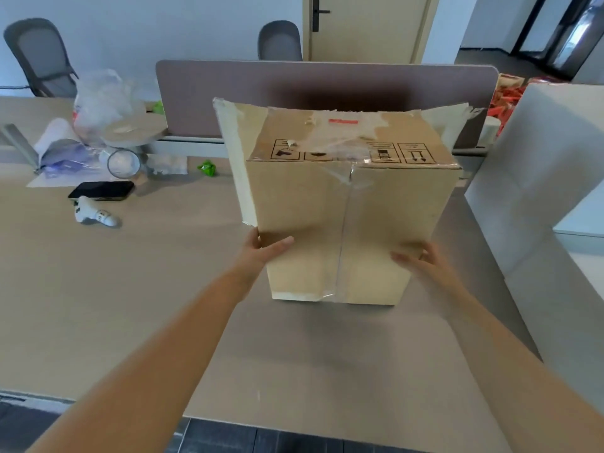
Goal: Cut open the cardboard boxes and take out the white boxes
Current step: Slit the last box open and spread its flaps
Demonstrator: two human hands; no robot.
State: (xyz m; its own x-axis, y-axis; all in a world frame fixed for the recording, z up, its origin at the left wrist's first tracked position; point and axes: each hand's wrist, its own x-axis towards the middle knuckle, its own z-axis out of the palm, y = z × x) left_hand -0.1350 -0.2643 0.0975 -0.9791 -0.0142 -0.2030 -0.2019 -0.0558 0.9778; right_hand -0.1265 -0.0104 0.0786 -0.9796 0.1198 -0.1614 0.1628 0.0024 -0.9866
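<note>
A large cardboard box (346,210) stands on the beige table (130,289), with a taped seam down the face toward me and handling symbols printed on its upper side. Its flaps stick out at the left and far right, with torn clear tape on them. My left hand (261,251) grips the box's lower left edge, thumb lying across the near face and fingers hidden behind the side. My right hand (421,259) holds the lower right edge the same way. The inside of the box is hidden.
A stack of white boxes (536,178) stands at the right. At the left lie a black phone (102,190), a white controller (94,214), a clear cup (124,163), plastic bags (104,103) and green scraps (207,167). A divider panel (228,93) runs behind the box.
</note>
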